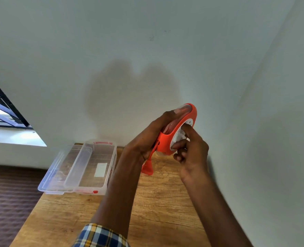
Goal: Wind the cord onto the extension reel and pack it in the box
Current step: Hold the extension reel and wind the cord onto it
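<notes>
While left hand (pixel 144 138) grips the orange reel (pixel 178 129) above the table (pixel 158 202), right hand (pixel 190 148) curls fingers onto its white hub. Plug (pixel 147 167) dangles below. Clear box (pixel 94 166) sits open, far left.

No text can be read — the white label (pixel 100 169) inside the clear box (pixel 110 173) looks blank.
</notes>
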